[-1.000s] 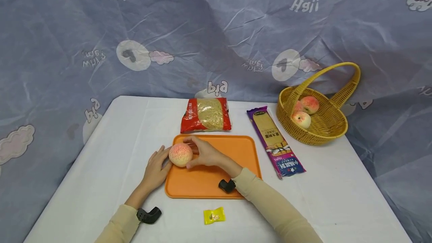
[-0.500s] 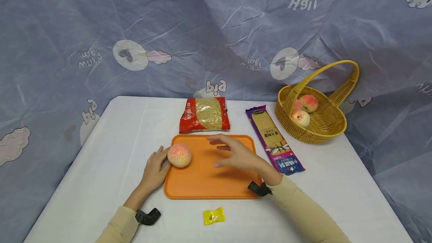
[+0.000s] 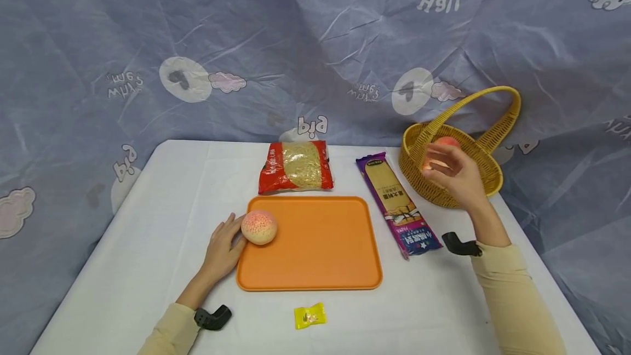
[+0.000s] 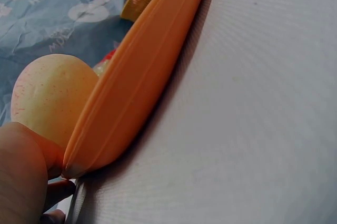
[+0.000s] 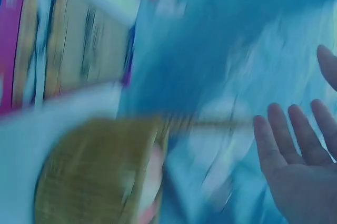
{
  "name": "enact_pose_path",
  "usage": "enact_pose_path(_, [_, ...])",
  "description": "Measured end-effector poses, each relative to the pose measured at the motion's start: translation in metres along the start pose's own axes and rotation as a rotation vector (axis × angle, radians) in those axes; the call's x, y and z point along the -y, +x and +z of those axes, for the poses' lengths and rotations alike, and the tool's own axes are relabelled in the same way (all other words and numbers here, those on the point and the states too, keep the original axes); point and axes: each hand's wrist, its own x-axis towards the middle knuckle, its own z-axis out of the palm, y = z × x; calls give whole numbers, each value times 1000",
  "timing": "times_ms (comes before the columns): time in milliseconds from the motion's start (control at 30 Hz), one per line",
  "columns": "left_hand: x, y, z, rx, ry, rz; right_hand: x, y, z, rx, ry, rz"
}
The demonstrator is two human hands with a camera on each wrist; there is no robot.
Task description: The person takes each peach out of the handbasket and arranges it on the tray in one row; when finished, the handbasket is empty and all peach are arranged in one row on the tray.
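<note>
A pink-and-cream peach [image 3: 258, 227] sits at the left edge of the orange tray [image 3: 315, 267]. My left hand [image 3: 223, 245] lies flat on the table at the tray's left edge, its fingers touching the peach [image 4: 47, 97] beside the tray rim [image 4: 137, 76]. My right hand [image 3: 451, 171] hovers open over the front of the yellow wicker basket [image 3: 485, 171], holding nothing; its straight fingers [image 5: 295, 134] show in the blurred right wrist view above the basket [image 5: 89, 171]. A peach [image 3: 446, 142] in the basket shows just behind the hand.
A red bag of noodles [image 3: 296, 166] lies behind the tray. A purple pasta packet [image 3: 396, 201] lies between tray and basket. A yellow wrapped candy [image 3: 310, 315] sits near the front edge of the white table [image 3: 162, 190]. A patterned blue cloth hangs behind.
My right hand let go of the peach on the tray and swept right, over the pasta packet, to the basket. The left hand and the peach stayed put.
</note>
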Motion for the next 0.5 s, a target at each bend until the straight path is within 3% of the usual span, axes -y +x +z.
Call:
enact_pose_path(100, [0, 1, 0, -8, 1, 7, -18, 6, -26, -90, -35, 103])
enact_pose_path(200, [0, 1, 0, -9, -3, 9, -38, 8, -44, -105, -120, 223])
enact_pose_path(333, [1, 0, 0, 3, -7, 1, -60, 9, -58, -53, -221, 331])
enact_pose_path(500, [1, -1, 0, 0, -13, -2, -81, 15, -65, 21, -266, 432])
